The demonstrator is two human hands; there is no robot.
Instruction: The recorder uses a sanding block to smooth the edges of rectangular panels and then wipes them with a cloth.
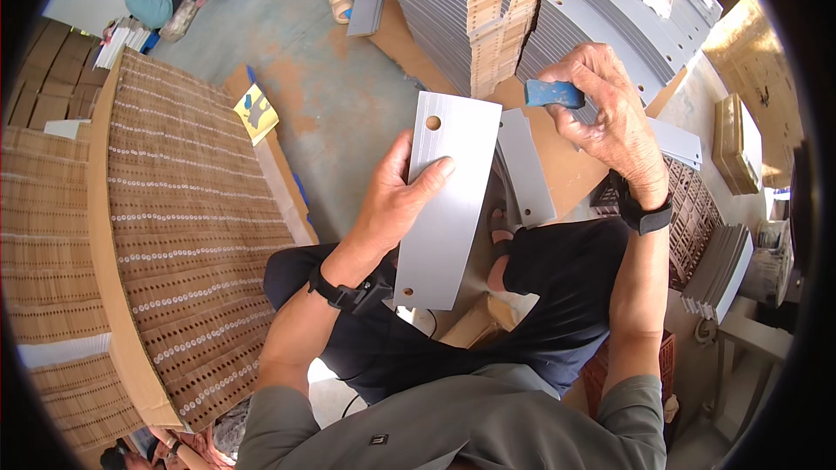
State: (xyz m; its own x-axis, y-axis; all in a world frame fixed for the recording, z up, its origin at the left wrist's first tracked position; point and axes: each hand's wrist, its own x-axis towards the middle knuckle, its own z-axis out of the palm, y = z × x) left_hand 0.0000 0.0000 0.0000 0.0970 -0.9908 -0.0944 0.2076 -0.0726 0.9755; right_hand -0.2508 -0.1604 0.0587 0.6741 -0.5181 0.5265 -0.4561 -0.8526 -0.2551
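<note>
Left hand [392,200]: fingers and thumb clamped on grey panel's left edge, frame centre.
Grey panel [446,209]: long, flat, hole near each end, held upright over lap.
Right hand [601,113]: fingers curled tight around small blue block [554,94], upper right of centre.
Behind: stacked grey panels [488,9], upper frame.
Left: drilled wooden strips [183,226].

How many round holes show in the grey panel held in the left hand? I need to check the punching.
2: one near the top end of the grey panel, one near its bottom end. The left hand may hide others.
</note>
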